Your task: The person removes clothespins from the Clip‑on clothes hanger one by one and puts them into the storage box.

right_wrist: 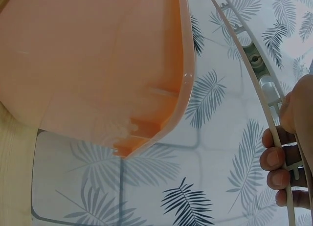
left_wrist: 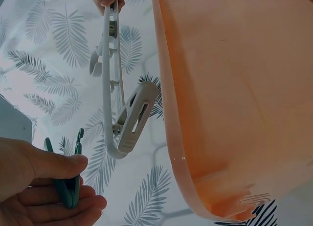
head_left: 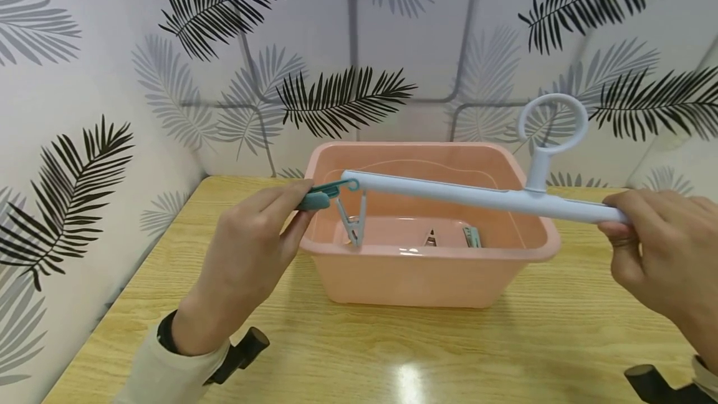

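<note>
A green clothespin (head_left: 316, 201) is pinched between the thumb and fingers of my left hand (head_left: 247, 248). In the head view its small hooked tip overlaps the left end of a light blue hanger (head_left: 443, 191). The left wrist view shows a gap between the clothespin (left_wrist: 71, 189) and that end. My right hand (head_left: 667, 248) grips the hanger's right end, holding it almost level above the basin. A ring-shaped hook (head_left: 583, 120) rises from the hanger's bar. One pale clip (head_left: 353, 226) hangs at the bar's left end.
A pink basin (head_left: 415, 279) stands on the wooden table (head_left: 336, 354) under the hanger. Inside lie a small clip (head_left: 430, 239) and a greenish clip (head_left: 472, 237). A leaf-patterned wall (head_left: 392, 36) rises right behind the basin.
</note>
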Tool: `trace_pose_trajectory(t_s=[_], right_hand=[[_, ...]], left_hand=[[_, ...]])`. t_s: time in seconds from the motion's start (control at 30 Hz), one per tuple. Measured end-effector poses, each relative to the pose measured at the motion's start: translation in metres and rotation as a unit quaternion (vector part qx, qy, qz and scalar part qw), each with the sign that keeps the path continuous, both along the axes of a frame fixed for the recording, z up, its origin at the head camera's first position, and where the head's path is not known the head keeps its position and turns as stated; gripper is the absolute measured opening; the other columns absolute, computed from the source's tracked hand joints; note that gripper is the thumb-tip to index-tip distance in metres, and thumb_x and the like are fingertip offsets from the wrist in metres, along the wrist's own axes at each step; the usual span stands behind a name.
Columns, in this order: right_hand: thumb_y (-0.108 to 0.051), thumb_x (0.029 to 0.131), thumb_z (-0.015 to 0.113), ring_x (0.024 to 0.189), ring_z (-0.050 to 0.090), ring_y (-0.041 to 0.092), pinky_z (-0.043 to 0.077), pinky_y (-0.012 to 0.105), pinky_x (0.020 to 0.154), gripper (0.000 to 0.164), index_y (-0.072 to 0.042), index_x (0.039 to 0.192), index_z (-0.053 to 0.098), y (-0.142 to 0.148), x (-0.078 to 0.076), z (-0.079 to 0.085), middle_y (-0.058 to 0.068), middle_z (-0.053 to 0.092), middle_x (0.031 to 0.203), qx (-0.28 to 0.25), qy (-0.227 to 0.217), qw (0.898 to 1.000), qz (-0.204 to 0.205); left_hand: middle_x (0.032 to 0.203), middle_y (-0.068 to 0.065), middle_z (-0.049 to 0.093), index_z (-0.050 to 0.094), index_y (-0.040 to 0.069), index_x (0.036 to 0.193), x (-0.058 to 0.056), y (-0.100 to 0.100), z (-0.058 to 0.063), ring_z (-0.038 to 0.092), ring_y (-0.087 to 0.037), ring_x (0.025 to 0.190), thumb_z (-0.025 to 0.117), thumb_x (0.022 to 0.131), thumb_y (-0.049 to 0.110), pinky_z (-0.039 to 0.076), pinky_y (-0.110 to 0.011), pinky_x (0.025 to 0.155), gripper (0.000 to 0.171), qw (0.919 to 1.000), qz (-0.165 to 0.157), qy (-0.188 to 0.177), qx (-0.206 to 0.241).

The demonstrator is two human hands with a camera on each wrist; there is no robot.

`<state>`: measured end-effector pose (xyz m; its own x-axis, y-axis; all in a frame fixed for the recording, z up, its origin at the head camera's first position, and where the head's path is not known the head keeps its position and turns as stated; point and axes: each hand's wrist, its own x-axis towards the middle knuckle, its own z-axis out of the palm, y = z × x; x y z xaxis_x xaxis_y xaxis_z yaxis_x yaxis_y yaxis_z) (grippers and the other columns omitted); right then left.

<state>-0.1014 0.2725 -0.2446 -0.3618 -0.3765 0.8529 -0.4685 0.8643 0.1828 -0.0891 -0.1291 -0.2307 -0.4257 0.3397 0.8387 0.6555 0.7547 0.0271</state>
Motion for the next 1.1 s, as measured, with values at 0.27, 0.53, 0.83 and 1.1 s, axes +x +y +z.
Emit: trace_pose_trajectory(t_s=[0.27,0.53,0.83,1.1], right_hand=[[-0.04,0.1,0.032,0.049,0.05,0.037,0.033,0.05,0.046,0.056,0.007,0.084,0.059,0.0,0.001,0.001,0.017,0.056,0.063,0.016,-0.006,1.0,0.003],[-0.036,0.101,0.031,0.051,0.051,0.034,0.038,0.049,0.048,0.053,0.007,0.085,0.059,0.0,0.004,0.003,0.017,0.058,0.066,0.054,-0.029,0.998,0.001],[-0.041,0.102,0.03,0.049,0.049,0.034,0.037,0.051,0.047,0.059,0.006,0.084,0.06,-0.002,0.002,0.003,0.017,0.057,0.063,0.032,-0.005,0.999,0.029],[-0.041,0.102,0.031,0.048,0.049,0.032,0.037,0.05,0.047,0.059,0.006,0.082,0.06,-0.001,0.004,0.002,0.017,0.058,0.062,0.034,-0.007,0.998,0.045]], left_hand=[[0.092,-0.015,0.071,0.068,-0.003,0.102,-0.006,-0.007,0.011,0.071,-0.027,0.084,0.076,0.079,-0.002,0.056,-0.039,0.071,0.024,0.9994,-0.003,-0.031,0.014],[0.089,-0.013,0.072,0.069,-0.001,0.101,-0.023,-0.013,0.015,0.07,-0.026,0.084,0.074,0.083,0.003,0.055,-0.038,0.073,0.019,0.9977,-0.016,-0.065,0.013],[0.089,-0.01,0.073,0.072,0.001,0.098,-0.04,-0.013,0.016,0.07,-0.022,0.08,0.074,0.083,0.006,0.055,-0.036,0.071,0.016,0.9931,-0.027,-0.114,-0.005],[0.073,-0.004,0.065,0.073,0.003,0.097,-0.049,-0.008,0.018,0.047,-0.015,0.057,0.074,0.084,0.012,0.038,-0.028,0.054,0.015,0.988,-0.023,-0.145,-0.048]])
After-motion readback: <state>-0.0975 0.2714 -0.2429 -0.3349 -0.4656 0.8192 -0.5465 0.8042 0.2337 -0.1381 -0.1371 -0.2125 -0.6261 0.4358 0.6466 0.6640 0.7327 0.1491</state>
